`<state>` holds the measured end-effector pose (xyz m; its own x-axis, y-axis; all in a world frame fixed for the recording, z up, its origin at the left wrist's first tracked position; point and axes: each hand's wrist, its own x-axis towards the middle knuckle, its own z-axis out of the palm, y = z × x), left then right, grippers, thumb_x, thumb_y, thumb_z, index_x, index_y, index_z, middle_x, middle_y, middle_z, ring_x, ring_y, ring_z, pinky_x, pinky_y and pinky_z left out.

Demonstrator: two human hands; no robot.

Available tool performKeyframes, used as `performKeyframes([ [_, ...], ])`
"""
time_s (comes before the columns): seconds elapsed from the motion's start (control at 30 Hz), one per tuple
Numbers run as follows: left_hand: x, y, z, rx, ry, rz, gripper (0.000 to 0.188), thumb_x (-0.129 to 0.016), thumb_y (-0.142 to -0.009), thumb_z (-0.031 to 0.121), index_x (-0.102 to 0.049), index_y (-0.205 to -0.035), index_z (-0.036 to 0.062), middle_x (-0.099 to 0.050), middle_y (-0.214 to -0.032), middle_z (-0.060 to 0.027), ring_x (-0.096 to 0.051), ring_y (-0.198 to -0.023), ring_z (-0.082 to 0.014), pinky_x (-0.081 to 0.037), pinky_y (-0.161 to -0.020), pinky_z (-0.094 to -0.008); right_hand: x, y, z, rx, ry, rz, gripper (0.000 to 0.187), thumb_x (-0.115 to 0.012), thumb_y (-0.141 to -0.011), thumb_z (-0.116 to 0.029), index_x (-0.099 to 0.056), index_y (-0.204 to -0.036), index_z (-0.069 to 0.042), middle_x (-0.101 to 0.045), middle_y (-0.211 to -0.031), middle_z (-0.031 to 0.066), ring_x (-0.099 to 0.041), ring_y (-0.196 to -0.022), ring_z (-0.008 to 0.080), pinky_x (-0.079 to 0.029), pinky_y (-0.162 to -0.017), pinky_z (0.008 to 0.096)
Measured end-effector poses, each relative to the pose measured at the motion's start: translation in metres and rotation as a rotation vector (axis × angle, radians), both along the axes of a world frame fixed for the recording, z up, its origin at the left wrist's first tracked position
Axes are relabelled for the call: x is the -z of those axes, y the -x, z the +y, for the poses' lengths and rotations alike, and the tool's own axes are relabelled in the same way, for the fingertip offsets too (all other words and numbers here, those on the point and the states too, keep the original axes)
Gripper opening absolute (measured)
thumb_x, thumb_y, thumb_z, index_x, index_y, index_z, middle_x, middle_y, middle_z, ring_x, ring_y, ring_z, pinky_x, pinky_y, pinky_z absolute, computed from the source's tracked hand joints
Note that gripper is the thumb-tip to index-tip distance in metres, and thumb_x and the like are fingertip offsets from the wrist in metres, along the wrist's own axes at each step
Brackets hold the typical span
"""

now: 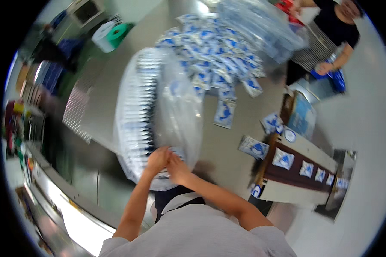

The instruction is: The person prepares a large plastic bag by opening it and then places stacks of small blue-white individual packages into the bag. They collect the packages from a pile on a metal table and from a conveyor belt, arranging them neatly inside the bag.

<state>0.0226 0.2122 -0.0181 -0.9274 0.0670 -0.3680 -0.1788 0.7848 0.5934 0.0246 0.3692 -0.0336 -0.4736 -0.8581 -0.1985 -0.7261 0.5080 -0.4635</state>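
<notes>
A large clear plastic bag [180,115] lies open on the metal table in front of me. Along its left side runs a long row of white packets [143,98], standing on edge and pressed together. My left hand [159,158] is closed at the near end of that row, inside the bag. Right beside it, almost touching, my right hand [177,169] is closed too. A white and blue packet [176,151] shows at the fingers of both hands, partly hidden by them.
A heap of white and blue packets [218,60] covers the far table [240,122], beside more clear plastic bags [261,28]. At right, a brown conveyor belt [298,168] carries several packets toward the table edge. A person [326,40] stands at far right. Green and white rolls [116,35] stand far left.
</notes>
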Motion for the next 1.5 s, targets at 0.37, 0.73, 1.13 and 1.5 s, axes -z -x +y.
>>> performKeyframes([
  [0.37,-0.062,0.015,0.045,-0.422,0.069,0.442,0.014,-0.044,-0.090,0.005,-0.053,-0.082,-0.0018,-0.051,-0.079,-0.0164,-0.050,-0.072,-0.0326,-0.041,-0.065,-0.0392,-0.123,0.090,0.387,0.823,0.079,-0.063,0.035,-0.053,-0.075,0.000,-0.059,-0.109,-0.004,-0.058,-0.112,0.0160,-0.052,-0.109,0.0331,-0.041,-0.095,0.0416],
  [0.73,-0.084,0.026,0.209,0.105,-0.275,0.192,0.011,-0.054,-0.080,-0.002,-0.059,-0.089,0.0024,-0.057,-0.094,-0.0153,-0.060,-0.078,-0.0302,-0.049,-0.068,-0.0365,-0.071,0.082,0.717,0.940,-1.069,-0.002,0.054,-0.066,-0.079,-0.016,-0.043,-0.127,-0.017,-0.043,-0.136,0.0004,-0.036,-0.130,0.0232,-0.035,-0.102,0.0545],
  [1.13,-0.013,0.017,0.291,0.468,-0.345,-0.058,0.011,-0.054,-0.085,0.014,-0.058,-0.089,0.0045,-0.057,-0.090,-0.0134,-0.057,-0.084,-0.0338,-0.047,-0.073,-0.0431,-0.080,0.201,0.512,0.278,-0.246,-0.415,0.070,-0.066,-0.078,-0.043,-0.046,-0.124,0.006,-0.045,-0.128,0.0250,-0.038,-0.125,0.0361,-0.031,-0.105,0.0353],
  [1.5,-0.106,0.000,0.199,0.088,-0.414,0.048,0.010,-0.055,-0.084,0.006,-0.058,-0.093,0.0042,-0.060,-0.089,-0.0104,-0.059,-0.081,-0.0315,-0.049,-0.070,-0.0400,0.004,0.109,0.358,0.497,-0.405,-0.366,0.113,-0.082,-0.048,-0.053,-0.031,-0.131,0.003,-0.037,-0.135,0.0242,-0.033,-0.127,0.0395,-0.030,-0.103,0.0487],
])
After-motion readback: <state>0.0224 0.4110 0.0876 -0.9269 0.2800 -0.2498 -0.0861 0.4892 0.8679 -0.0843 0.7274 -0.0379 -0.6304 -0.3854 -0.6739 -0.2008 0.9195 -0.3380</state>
